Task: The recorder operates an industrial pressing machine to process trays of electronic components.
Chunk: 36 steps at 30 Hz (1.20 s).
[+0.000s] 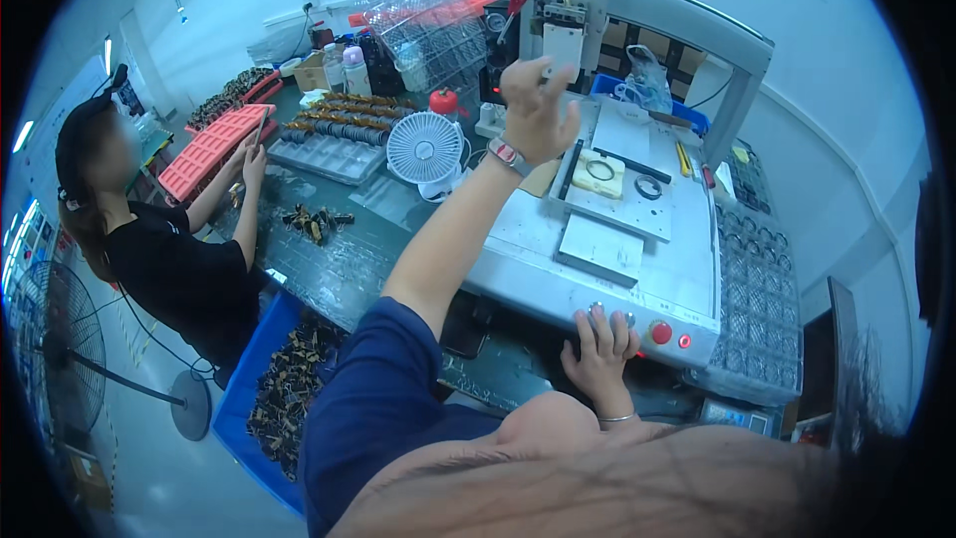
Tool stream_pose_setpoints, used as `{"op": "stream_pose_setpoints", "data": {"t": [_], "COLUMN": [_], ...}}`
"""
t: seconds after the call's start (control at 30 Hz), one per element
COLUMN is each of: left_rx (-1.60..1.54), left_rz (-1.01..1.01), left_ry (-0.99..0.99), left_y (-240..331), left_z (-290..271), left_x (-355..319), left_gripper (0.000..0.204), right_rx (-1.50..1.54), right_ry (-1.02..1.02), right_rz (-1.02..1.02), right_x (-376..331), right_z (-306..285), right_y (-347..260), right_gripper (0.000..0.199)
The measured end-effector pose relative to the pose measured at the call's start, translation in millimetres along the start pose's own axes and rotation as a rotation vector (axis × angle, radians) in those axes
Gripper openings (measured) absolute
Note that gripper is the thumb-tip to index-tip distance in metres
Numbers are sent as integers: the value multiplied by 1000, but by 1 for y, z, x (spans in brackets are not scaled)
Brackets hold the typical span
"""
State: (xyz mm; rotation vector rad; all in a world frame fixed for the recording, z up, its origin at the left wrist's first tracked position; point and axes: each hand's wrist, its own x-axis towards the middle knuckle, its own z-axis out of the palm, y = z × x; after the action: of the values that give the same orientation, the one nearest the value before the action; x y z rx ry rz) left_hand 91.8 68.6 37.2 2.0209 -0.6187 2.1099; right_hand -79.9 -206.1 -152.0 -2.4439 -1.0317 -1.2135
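My left hand (pixel 539 112), with a watch at its wrist, is raised in front of the head (pixel 564 45) of a benchtop machine. Its fingers are bent but apart, with nothing visible in them; whether they touch the head I cannot tell. Below, a pale yellow block (pixel 609 185) with a dark ring (pixel 598 170) on it sits on the machine's plate (pixel 645 223). Dark rings (pixel 648 186) lie just right of the block. My right hand (pixel 600 357) lies with fingers stretched over the front panel's buttons, left of a red stop button (pixel 660 332).
A small white fan (pixel 425 147) stands left of the machine, near trays of coiled parts (pixel 349 125). Clear trays of rings (pixel 757 289) are at right. At left, a co-worker (pixel 164 229) handles parts beside a red tray (pixel 214 151). A blue bin (pixel 244 438) holds small parts.
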Motion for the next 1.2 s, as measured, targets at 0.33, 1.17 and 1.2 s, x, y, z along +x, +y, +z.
{"op": "stream_pose_setpoints", "data": {"t": [0.33, 1.17, 1.2], "left_rx": [226, -62, -68], "left_rz": [-633, -897, -894], "left_ry": [-1115, -775, -773], "left_y": [-32, -23, -25], "left_z": [1, 3, 5], "left_x": [-71, -68, -71], "left_gripper": [91, 82, 82], "right_rx": [1, 7, 10], "right_ry": [2, -14, -14], "right_rz": [-1, 32, 27], "right_x": [-1, 2, 2], "right_z": [6, 4, 4], "right_y": [6, 3, 3], "right_gripper": [56, 56, 56]}}
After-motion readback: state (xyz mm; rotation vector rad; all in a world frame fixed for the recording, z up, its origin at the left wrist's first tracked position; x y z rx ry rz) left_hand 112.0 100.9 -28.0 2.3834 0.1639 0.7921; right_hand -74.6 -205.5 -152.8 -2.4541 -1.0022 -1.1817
